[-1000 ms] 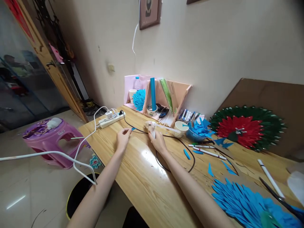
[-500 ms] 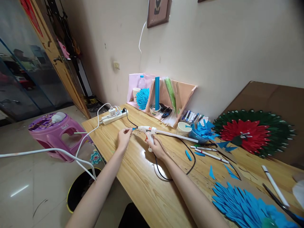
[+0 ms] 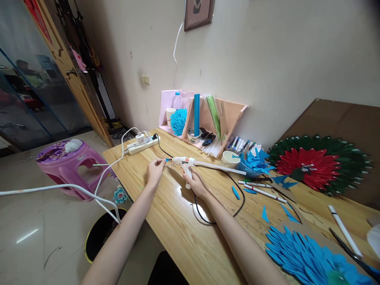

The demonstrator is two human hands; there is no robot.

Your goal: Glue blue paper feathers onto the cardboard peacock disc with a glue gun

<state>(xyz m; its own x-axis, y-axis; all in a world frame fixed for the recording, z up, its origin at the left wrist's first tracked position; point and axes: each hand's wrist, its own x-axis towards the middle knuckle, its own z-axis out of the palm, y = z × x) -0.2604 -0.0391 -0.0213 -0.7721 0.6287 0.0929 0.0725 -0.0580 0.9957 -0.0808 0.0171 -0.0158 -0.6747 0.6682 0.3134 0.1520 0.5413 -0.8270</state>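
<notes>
My right hand (image 3: 196, 183) is wrapped round the handle of a white glue gun (image 3: 187, 163), which points left. A long glue stick (image 3: 221, 168) juts out of the gun's back end. Between the fingertips of my left hand (image 3: 155, 171) is a small blue petal (image 3: 167, 160), pinched right by the nozzle; whether they touch I cannot tell. The gun's black cord (image 3: 244, 201) loops over the table to the right. In the lower right lies a large blue petal piece (image 3: 308, 253), with loose blue petals (image 3: 235, 193) between it and my right hand.
A white power strip (image 3: 143, 146) lies at the table's far left edge. Along the wall stand a pink organiser (image 3: 234, 113), a paper cup (image 3: 230, 159) and a bowl of blue scraps (image 3: 252, 168). A red-and-green flower (image 3: 308, 168) leans against cardboard. Below left is a bin (image 3: 99, 233).
The view has shifted very slightly. Both hands, the glue gun and the blue petal keep nearly the same places.
</notes>
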